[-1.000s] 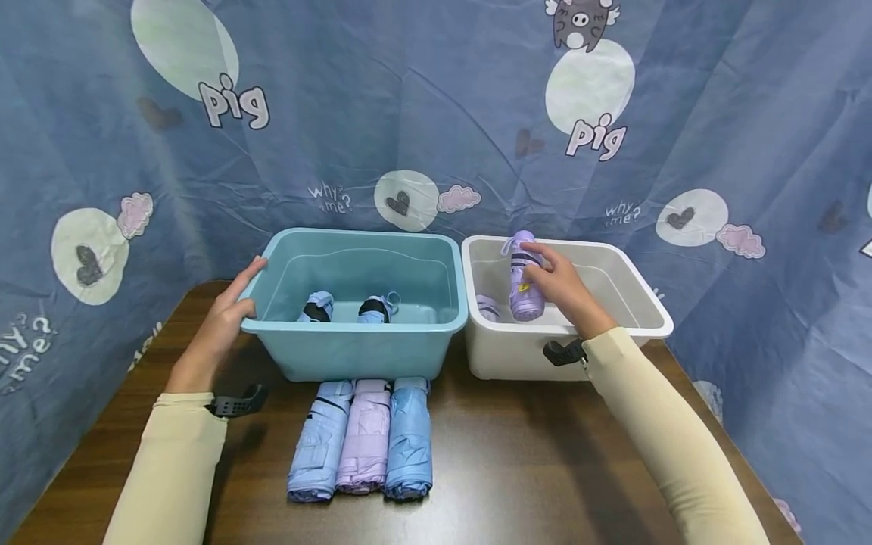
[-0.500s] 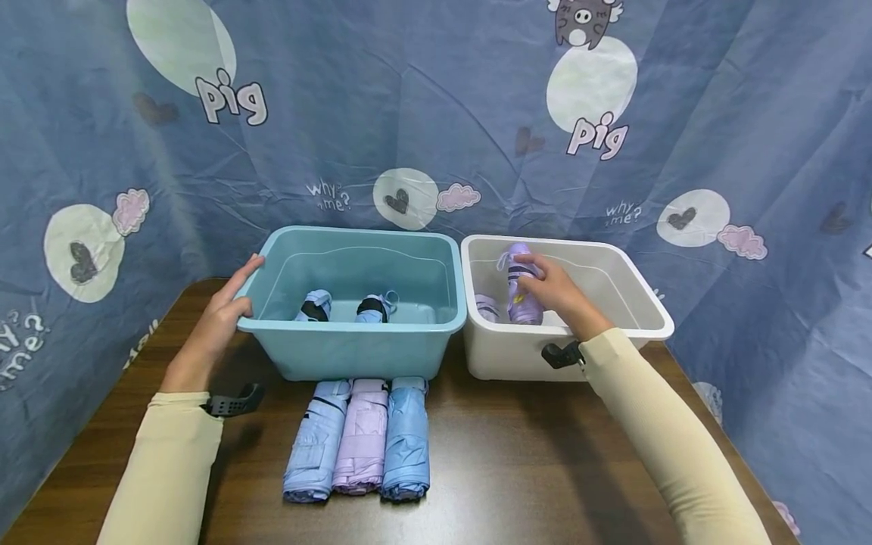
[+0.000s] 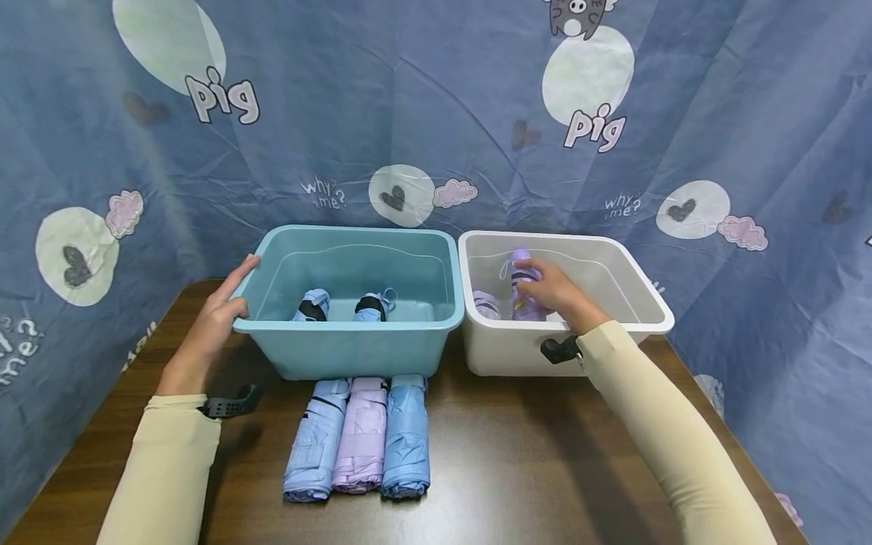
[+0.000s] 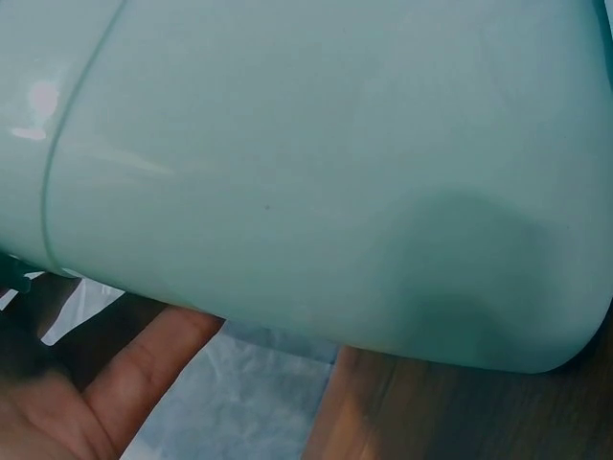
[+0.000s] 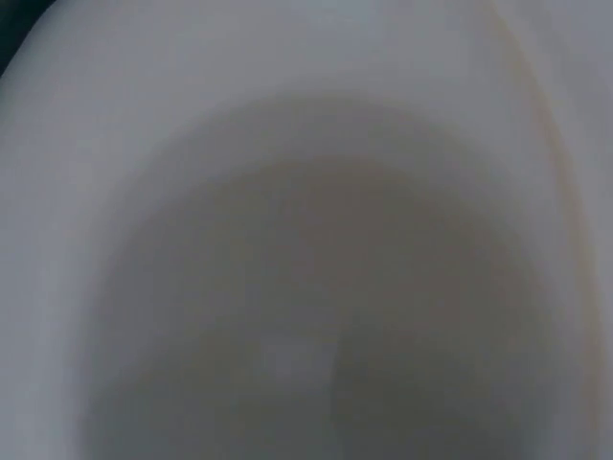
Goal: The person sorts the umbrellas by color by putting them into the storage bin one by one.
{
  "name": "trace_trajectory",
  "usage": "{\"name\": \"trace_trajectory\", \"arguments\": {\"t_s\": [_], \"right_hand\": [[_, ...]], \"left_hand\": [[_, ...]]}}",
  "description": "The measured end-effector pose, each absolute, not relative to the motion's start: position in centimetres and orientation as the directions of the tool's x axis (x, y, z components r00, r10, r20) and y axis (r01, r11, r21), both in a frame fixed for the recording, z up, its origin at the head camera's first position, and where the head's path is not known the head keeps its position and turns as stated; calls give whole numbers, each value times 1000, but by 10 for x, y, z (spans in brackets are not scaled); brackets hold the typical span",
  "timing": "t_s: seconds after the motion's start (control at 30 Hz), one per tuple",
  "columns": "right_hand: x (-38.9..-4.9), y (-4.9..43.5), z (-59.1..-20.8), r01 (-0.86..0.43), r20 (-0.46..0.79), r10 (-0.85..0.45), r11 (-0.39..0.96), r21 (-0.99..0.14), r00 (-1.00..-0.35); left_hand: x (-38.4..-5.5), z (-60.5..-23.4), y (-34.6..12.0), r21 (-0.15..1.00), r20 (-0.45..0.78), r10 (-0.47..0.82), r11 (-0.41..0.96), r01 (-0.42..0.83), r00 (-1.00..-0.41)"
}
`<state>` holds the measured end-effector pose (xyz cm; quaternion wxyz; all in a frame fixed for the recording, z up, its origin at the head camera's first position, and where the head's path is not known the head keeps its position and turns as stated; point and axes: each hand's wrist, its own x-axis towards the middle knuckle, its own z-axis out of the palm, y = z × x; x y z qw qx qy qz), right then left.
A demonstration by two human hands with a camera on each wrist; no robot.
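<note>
Head view: right hand (image 3: 555,294) is pinching the purple umbrella (image 3: 527,307) partway up, near-upright inside the white bin (image 3: 507,354), probably to leave its lower end free. Left hand (image 3: 211,322) has fingers straight against the teal bin (image 3: 354,353), likely steadying it. Three rolled umbrellas (image 3: 361,446) lie side by side on the bench (image 3: 504,469), handy I guess.

Left wrist: fingertip touching the bin's edge.

Right wrist: blurry pale surface, can't tell the grip there.

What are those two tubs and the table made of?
Teal tub: probably glossy plastic, given its moulded shape and highlights. White tub: likely smooth plastic, similarly moulded. Table: brown wood or wood-look laminate; grain shows under a soft sheen.
</note>
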<state>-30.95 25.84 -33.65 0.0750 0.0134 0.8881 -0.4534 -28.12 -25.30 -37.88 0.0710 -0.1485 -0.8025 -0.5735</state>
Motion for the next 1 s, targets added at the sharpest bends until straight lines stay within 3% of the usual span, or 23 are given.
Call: {"name": "trace_trajectory", "arguments": {"t_s": [0.6,1.0], "right_hand": [[-310,260,-339,173,-264,-48,641,-748,-963],[-315,265,-342,82,-237,-78,796,-599,-968]], "left_hand": [[-281,-381,-253,901,278,160,299,315,-947],[-281,-377,-251,905,276,155,291,311,-949]]}}
